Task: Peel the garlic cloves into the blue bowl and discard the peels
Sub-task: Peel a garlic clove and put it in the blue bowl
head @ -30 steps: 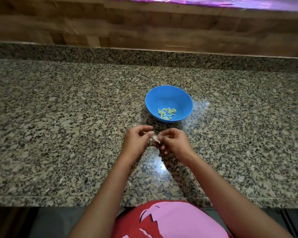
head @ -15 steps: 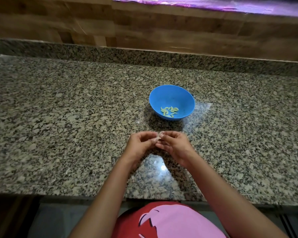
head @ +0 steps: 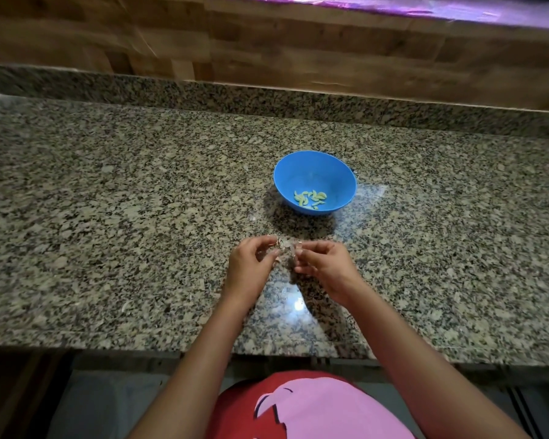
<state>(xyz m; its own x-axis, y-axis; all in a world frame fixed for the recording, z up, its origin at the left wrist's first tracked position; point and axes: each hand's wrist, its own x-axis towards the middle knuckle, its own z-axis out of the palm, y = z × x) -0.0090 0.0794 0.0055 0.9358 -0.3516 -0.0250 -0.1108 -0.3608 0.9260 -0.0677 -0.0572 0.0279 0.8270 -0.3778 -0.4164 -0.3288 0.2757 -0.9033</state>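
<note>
**Obs.: two-handed pinch**

Left grip (head: 246,268) and right grip (head: 326,267) both pinch one small papery-skinned garlic clove (head: 285,248) above the speckled granite tabletop (head: 133,217), near the round blue plastic bowl (head: 295,171) holding pale peeled cloves (head: 310,198).

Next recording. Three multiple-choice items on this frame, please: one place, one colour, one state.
1. Where is the bowl? A) on the countertop, beyond the left hand and right hand; B) in the person's lap; C) left of both hands.
2. What colour are the cloves in it? A) purple; B) pale yellow-green; C) black.
3. What are the hands doing? A) lying flat; B) reaching into the bowl; C) pinching a garlic piece between them.
Answers: 1 A, it stands farther back than the hands; 2 B, pale against the blue; 3 C, both sets of fingertips meet on it.
</note>
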